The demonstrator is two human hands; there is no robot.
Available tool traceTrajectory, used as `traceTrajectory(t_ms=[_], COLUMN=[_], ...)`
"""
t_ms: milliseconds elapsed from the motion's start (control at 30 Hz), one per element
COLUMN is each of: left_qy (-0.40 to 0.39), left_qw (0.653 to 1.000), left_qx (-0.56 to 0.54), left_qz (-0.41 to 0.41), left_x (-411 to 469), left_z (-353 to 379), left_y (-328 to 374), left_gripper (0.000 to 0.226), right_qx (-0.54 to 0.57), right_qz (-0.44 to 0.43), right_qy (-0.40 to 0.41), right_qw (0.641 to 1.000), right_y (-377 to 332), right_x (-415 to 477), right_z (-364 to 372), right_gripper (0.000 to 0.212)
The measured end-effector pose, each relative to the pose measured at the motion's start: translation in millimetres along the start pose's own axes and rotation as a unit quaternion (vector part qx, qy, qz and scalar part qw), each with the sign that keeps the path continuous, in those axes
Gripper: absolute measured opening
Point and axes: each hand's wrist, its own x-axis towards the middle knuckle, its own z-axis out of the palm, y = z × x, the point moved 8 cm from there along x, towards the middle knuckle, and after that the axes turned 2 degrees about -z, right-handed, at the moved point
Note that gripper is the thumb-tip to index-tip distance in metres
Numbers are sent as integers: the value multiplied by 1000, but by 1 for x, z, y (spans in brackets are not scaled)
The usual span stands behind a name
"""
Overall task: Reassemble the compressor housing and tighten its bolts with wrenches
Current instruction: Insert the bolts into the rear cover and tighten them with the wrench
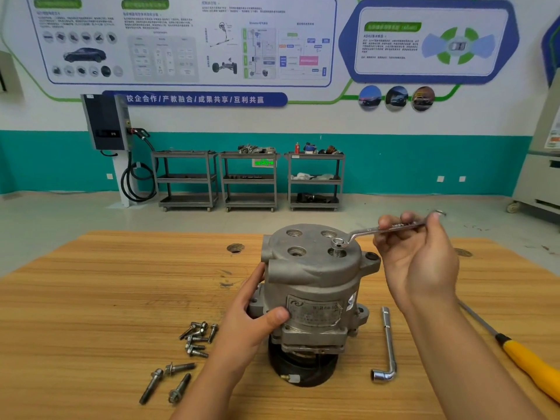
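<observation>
white-and-teal wall [394, 159] with posters [181, 40]; three grey carts [250, 180]; wall charger [106, 122]; grey floor [91, 213].

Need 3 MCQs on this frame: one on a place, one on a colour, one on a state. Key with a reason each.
1. Where does the L-shaped socket wrench lie?
A. On the floor
B. On the table, right of the compressor
C. On top of the compressor

2. What colour is the screwdriver handle?
A. Yellow
B. Red
C. Blue

3. How does the ring wrench in the right hand sit?
A. Flat on the table
B. Ring end over a bolt on the compressor's top
C. Clear of everything, in the air

Key:
1 B: it lies on the wood by the compressor's right side.
2 A: the handle at the right edge is yellow.
3 B: the ring sits on the bolt head, while the left hand grips the compressor's side.
</observation>
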Motion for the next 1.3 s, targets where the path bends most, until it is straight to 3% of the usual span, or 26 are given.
traceTrajectory(t_ms=[133, 233, 267, 333, 400, 433, 500, 567, 633, 667, 800, 867, 1000, 1133, 1267, 1300], left_qy=[7, 10, 11, 9, 3, 5, 17, 14, 15, 20, 10, 8, 8, 9, 10, 11], left_qw=[1000, 1000, 1000, 1000, 1000, 1000, 1000, 1000, 1000, 999, 1000, 999, 999, 999, 999, 1000], left_qx=[8, 11, 10, 13, 16, 15, 20, 23, 16, 15, 3, -6, -13, -26, -16, -15], left_qz=[2, 2, 4, 8, 8, 9, 4, 3, 14, 19, 25, 31, 32, 42, 30, 25], left_x=[1, 0, 0, 0, 1, 1, 1, 1, 0, -1, -2, -3, -2, -2, -1, 0], left_z=[-1, -1, -1, -1, 1, 1, -1, -1, -2, -3, 0, -1, -3, -2, -5, -5], left_y=[0, 0, 0, 1, 2, 1, 0, -1, 3, 7, 9, 9, 9, 12, 9, 7], left_gripper=[109, 105, 105, 108, 106, 102, 92, 92, 95, 93, 88, 83, 73, 71, 68, 69], right_qx=[-51, -167, -231, -392, -508, -539, -603, -709, -770, -779, -730, -723, -705, -705, -739, -730], right_qz=[-170, -314, -366, -462, -514, -516, -472, -366, -269, -224, -31, 5, 58, 91, 108, 120], right_qy=[-17, -97, -142, -216, -258, -287, -350, -394, -419, -435, -510, -512, -454, -405, -282, -251], right_qw=[984, 930, 890, 766, 641, 601, 540, 456, 399, 393, 454, 465, 542, 576, 602, 625], right_y=[-18, -30, -33, -30, -23, -18, -6, 17, 38, 48, 65, 61, 52, 49, 38, 34], right_x=[-39, -75, -88, -109, -121, -122, -115, -99, -78, -68, -36, -20, 9, 20, 41, 43], right_z=[-7, 8, 19, 48, 79, 95, 129, 155, 167, 170, 166, 160, 136, 116, 84, 72], right_gripper=[42, 42, 42, 40, 32, 30, 38, 51, 49, 45, 24, 20, 14, 24, 26, 25])
